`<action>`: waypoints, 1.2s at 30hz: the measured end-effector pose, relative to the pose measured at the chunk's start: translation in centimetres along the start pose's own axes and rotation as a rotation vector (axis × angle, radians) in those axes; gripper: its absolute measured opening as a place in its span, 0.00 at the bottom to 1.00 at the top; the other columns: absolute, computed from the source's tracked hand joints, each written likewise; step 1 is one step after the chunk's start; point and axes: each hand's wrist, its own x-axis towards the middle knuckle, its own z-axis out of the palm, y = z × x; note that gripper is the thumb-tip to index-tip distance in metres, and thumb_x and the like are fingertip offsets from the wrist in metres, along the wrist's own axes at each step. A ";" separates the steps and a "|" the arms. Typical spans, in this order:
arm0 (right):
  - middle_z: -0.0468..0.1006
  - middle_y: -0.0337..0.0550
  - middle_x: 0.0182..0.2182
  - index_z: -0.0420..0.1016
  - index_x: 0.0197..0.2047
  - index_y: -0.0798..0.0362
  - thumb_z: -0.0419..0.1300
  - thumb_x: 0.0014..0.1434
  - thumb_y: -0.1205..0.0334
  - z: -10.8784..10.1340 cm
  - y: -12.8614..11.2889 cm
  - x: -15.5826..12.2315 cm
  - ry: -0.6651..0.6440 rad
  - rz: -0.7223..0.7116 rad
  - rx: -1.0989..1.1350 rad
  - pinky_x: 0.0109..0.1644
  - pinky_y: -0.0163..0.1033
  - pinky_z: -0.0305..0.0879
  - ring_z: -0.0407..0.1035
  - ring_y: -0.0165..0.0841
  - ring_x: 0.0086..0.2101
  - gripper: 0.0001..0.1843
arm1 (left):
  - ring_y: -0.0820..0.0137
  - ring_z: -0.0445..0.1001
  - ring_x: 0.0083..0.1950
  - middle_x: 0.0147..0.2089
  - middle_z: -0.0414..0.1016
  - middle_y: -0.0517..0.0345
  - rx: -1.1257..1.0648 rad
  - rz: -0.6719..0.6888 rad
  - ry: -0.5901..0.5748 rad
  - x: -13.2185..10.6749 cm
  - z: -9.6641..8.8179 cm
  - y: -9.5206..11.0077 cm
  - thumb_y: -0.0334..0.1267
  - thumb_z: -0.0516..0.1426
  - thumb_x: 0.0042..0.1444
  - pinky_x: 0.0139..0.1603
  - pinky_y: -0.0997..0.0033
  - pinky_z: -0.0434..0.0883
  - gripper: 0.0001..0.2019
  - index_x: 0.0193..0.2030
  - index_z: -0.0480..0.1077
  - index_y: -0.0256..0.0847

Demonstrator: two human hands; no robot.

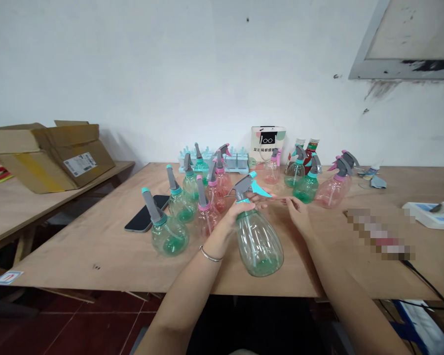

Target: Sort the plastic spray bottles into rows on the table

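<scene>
My left hand (242, 209) is wrapped round the neck of a clear green spray bottle (261, 244), which tilts above the table's front part. Its grey head carries a turquoise trigger (261, 189). To the right of that trigger, my right hand (298, 211) is closed in a pinch on a thin reddish strand (277, 198), stretched towards my left fingers; its exact kind is unclear. Left of the held bottle stand several green and pink spray bottles (170, 239). Beyond my right hand are more of them, including a pink spray bottle (333, 190).
A black phone (144, 217) lies behind the left bottles. Along the wall stand a light-blue rack (239, 161), a paper bag (268, 133) and red-filled bottles (313, 145). A power strip (422, 214) and a blurred-out item lie right. A cardboard box (55, 158) rests on the left table.
</scene>
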 end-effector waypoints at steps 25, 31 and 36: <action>0.80 0.48 0.34 0.75 0.33 0.53 0.55 0.56 0.41 -0.5 1.1 0.5 0.102 0.018 -0.021 0.48 0.46 0.68 0.74 0.40 0.38 0.22 | 0.61 0.75 0.43 0.37 0.77 0.53 0.065 -0.016 -0.065 -0.3 1.1 0.2 0.39 0.59 0.42 0.45 0.63 0.69 0.14 0.38 0.72 0.40; 0.80 0.47 0.34 0.75 0.33 0.53 0.55 0.57 0.42 -0.5 1.1 0.5 0.090 0.021 -0.012 0.48 0.46 0.69 0.74 0.39 0.38 0.21 | 0.58 0.75 0.48 0.39 0.78 0.53 0.063 0.015 -0.025 -0.2 1.1 -0.3 0.39 0.59 0.39 0.47 0.63 0.68 0.14 0.36 0.72 0.41; 0.80 0.47 0.33 0.75 0.33 0.53 0.55 0.57 0.43 -0.5 1.1 0.5 0.090 0.025 -0.016 0.48 0.46 0.68 0.74 0.39 0.37 0.21 | 0.58 0.75 0.41 0.39 0.78 0.52 0.160 -0.035 -0.042 -0.5 1.5 0.8 0.39 0.61 0.34 0.46 0.60 0.69 0.15 0.33 0.72 0.41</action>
